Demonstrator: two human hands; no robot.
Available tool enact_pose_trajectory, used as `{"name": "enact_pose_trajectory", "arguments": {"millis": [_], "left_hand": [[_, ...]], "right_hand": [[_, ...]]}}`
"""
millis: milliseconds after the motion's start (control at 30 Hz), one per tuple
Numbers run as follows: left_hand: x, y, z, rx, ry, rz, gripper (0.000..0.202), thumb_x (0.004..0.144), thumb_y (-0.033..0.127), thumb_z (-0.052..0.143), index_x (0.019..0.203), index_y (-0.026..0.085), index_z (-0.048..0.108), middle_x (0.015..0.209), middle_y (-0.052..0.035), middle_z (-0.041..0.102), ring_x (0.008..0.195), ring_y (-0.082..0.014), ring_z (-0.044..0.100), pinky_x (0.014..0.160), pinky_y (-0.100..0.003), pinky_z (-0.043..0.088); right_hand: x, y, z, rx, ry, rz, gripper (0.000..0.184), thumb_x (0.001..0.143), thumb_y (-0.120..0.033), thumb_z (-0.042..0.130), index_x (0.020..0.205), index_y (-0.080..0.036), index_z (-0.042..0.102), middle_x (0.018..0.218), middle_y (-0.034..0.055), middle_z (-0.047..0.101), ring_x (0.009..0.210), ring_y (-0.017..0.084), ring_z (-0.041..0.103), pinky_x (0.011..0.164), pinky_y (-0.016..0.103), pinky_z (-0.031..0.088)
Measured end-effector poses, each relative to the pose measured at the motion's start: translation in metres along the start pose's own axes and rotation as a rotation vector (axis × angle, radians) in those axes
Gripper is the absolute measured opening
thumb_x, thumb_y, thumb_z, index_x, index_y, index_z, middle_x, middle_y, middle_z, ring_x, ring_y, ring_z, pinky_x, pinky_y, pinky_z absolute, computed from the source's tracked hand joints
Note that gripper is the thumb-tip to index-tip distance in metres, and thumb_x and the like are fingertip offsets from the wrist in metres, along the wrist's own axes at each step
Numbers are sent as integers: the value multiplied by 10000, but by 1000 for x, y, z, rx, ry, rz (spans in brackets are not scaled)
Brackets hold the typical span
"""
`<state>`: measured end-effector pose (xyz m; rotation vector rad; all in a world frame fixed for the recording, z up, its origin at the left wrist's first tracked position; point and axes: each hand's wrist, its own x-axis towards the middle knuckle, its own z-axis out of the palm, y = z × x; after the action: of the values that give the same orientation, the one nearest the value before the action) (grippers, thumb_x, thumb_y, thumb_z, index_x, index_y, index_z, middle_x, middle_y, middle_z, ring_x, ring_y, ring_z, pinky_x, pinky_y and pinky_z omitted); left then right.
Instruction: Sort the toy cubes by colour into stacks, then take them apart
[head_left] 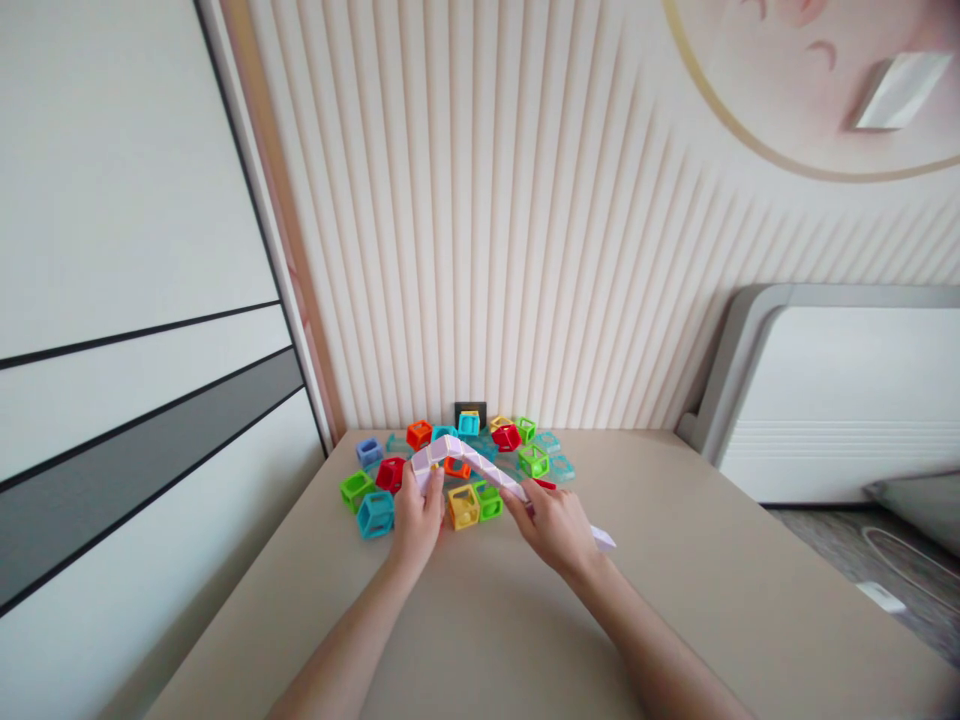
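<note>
A lilac twist-snake puzzle [480, 462] with pale edges spans between my two hands, bent like an arch near its left end. My left hand [418, 515] is closed round that left end, thumb pointing up along it. My right hand [556, 522] grips the straight part farther right, and a pointed tail of the snake sticks out past the knuckles. Just behind and below the snake lie colourful hollow cubes, among them a yellow cube [463, 507], a green cube [489, 500] and a blue cube [376, 514] beside my left hand. My palms hide part of the snake.
The beige tabletop [487, 630] meets a ribbed wall [480, 220] at the back. Against it stands a small dark object [470, 408], partly behind a light-blue cube [469, 424]. A white cabinet [135, 180] rises on the left; a grey-white headboard [840, 390] is on the right.
</note>
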<state>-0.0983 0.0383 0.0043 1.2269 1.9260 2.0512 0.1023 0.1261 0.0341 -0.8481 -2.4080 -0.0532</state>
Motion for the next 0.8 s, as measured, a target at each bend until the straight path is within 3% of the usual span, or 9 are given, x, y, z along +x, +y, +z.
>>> {"name": "enact_pose_trajectory", "arguments": {"millis": [133,333,533,633,800], "left_hand": [[6,-4,-5,223,41,166,278,935,429,522,1046,175,541,840,-105,735,734,-253,727,599,-317,543],[16,-8,-18,487,161,418,152,904,296,548,950,169,618,793,-98,749,699,-260,736,610,-319,555],[15,-2,-23,502,123,680,189,845,119,541,986,182,649,873,-82,776,772,-213,753,710,-271,572],[9,-2,-17,442,111,639,242,809,97,529,1006,182,642,896,-91,775,777,-214,751,708,-275,577],[3,-2,-7,296,-2,344,199,827,187,536,1004,196,627,915,-89,761,789,-232,738,683,-306,565]], "right_hand": [[2,2,-2,71,-104,47,526,1027,-520,349,668,-194,554,589,48,645,529,159,578,543,289,199],[3,4,-10,178,-282,0,528,1024,-536,324,675,-199,532,594,26,586,536,138,509,534,286,176],[5,6,-15,314,-513,-88,560,1014,-565,319,614,-192,440,531,-26,425,482,96,363,510,284,152],[5,5,-16,465,-646,-139,557,1015,-572,311,631,-188,438,542,-43,409,484,83,339,497,260,180],[2,0,-11,495,-716,-209,510,1011,-531,365,656,-180,474,549,-61,376,487,75,317,491,243,198]]}}
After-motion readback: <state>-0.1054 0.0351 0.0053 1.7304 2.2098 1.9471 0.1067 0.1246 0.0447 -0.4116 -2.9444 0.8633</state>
